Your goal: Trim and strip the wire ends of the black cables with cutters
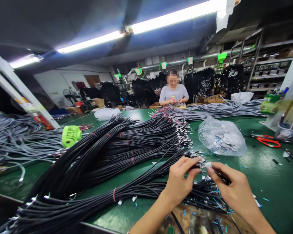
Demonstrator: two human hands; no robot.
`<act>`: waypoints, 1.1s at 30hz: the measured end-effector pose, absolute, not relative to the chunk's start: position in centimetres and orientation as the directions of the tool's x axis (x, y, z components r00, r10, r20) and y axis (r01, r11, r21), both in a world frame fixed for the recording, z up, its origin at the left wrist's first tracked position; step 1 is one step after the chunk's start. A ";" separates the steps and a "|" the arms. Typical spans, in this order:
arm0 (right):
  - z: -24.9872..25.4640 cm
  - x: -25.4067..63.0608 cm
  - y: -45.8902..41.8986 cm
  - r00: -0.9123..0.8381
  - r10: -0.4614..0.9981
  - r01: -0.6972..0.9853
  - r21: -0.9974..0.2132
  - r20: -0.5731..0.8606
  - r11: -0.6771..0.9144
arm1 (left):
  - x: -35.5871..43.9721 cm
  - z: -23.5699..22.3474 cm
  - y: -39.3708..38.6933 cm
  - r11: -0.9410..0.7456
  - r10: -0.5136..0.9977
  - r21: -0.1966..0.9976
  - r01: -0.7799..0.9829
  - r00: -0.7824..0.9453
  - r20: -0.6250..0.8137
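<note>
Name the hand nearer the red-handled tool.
Right: the right hand is below-left of the red-handled tool in view; the left hand is farther left.

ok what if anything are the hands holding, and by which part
The right hand pinches a small white piece, seemingly by its nearer end, between thumb and finger. The left hand pinches beside it; what's gripped there is too blurred to tell.

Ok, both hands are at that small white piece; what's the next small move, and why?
I'd probably hold the left hand steady and tilt the small white piece slightly into view with the right hand. The right pinches it, the left sits close beside it, and blur hides whether it is attached to anything, so looking before pulling seems wise.
</note>
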State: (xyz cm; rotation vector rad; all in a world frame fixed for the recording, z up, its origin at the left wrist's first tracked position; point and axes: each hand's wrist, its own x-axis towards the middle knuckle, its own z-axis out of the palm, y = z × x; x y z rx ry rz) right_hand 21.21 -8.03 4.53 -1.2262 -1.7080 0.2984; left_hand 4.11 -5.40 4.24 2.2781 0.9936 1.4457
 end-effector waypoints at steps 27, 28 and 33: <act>4.0 20.9 -7.7 -0.091 0.974 0.355 -0.907 0.208 0.227 | 3.8 5.2 -7.6 -0.639 0.761 0.723 0.262 0.351 0.546; 4.0 20.8 -7.6 -0.100 0.976 0.343 -0.914 0.192 0.215 | 3.8 5.2 -7.6 -0.648 0.750 0.718 0.254 0.372 0.546; 4.4 20.0 -7.9 -0.127 0.975 0.290 -0.934 0.181 0.211 | 3.7 5.6 -7.6 -0.663 0.727 0.708 0.245 0.439 0.529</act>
